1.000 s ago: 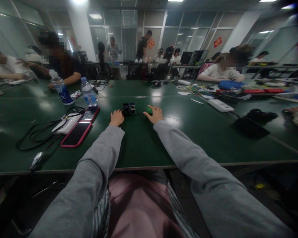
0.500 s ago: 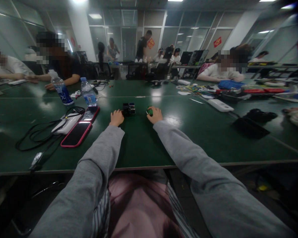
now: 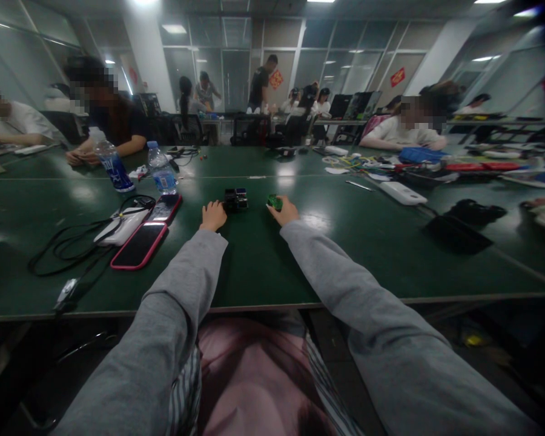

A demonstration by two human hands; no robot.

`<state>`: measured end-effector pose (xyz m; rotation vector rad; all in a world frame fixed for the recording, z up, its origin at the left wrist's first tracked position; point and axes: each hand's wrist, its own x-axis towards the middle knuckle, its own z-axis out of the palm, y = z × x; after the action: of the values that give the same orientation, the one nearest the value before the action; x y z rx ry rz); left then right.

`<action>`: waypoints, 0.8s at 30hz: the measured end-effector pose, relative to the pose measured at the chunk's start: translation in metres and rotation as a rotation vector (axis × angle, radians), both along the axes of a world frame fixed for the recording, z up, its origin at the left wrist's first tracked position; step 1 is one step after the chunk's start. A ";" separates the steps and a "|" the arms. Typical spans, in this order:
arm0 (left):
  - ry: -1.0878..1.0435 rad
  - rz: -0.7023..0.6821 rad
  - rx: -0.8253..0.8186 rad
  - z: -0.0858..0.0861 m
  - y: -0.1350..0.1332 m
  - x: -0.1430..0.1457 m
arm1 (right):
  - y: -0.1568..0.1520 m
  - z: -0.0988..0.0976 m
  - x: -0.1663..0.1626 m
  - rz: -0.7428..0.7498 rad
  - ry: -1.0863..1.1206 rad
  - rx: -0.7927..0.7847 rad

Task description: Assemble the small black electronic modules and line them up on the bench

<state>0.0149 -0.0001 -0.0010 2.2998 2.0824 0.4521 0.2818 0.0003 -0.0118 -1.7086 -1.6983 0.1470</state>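
On the green table ahead of me sits a small black device (image 3: 237, 198), box-shaped, with silvery, port-like parts on its right side. My left hand (image 3: 214, 216) is closed against its left side, and the fingertips are partly hidden by it. A short gap to the right, my right hand (image 3: 289, 212) pinches a small green circuit board (image 3: 274, 201) by its right and near edges. The board's green face shows to the left of the fingers. Whether it rests on the table or is slightly raised, I cannot tell.
Left of my arm lie two phones (image 3: 139, 245), a white power bank (image 3: 120, 227) with black cable, and two bottles (image 3: 162, 169). To the right are a white box (image 3: 403, 193), black items (image 3: 461, 224), a pen-like tool (image 3: 358, 186) and a tangle of cables. Co-workers sit across the table.
My right-hand fingers have shifted back to the right, and more of the circuit board's face shows. My left hand and the black device have stayed put. A co-worker at left has brought their hands together.
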 end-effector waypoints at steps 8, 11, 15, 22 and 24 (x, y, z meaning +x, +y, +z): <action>0.013 -0.006 0.014 -0.002 0.001 -0.002 | -0.004 0.004 -0.002 0.009 -0.003 -0.038; 0.011 -0.004 0.020 -0.003 0.002 -0.002 | 0.001 0.000 -0.001 -0.040 0.029 -0.037; 0.011 -0.008 0.005 -0.002 0.002 -0.002 | 0.005 -0.001 0.001 -0.040 0.048 -0.039; -0.010 -0.015 0.018 -0.001 0.001 -0.004 | 0.002 0.014 0.030 -0.046 0.145 0.024; -0.012 -0.013 0.010 -0.001 0.002 -0.005 | -0.002 0.019 0.053 -0.047 0.192 -0.001</action>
<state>0.0100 0.0015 -0.0024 2.3087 2.0628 0.4760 0.3343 -0.0017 0.0069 -1.6769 -1.5170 0.2814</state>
